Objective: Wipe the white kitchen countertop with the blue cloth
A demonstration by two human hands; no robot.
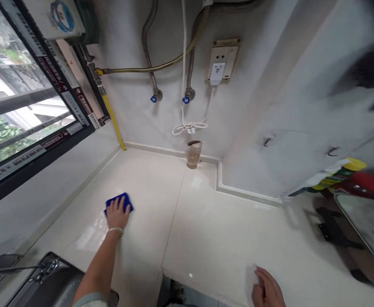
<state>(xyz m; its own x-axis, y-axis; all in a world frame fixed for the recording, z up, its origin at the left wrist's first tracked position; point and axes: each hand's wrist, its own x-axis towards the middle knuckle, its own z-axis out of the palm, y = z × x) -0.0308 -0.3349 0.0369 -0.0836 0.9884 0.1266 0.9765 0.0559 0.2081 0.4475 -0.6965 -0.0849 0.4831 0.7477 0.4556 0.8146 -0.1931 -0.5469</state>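
My left hand (117, 216) lies flat with its fingers spread on a folded blue cloth (128, 201), on the left part of the pale countertop (148, 183). A thin bracelet circles that wrist. At the lower right, my right hand (268, 290) hovers over or rests on the counter near its front edge; which, I cannot tell. Its fingers are loosely bent, and nothing shows in them. Against the back wall a clear glass cup (194, 155) stands with a dark brown thing across its rim.
A dark sink (62, 283) with a spatula (17, 267) beside it lies at the lower left. A glass-topped stove (366, 221) stands at the right. A yellow pipe (113, 121), hoses and a plugged-in socket (223, 62) line the wall; a window (21, 98) is at left.
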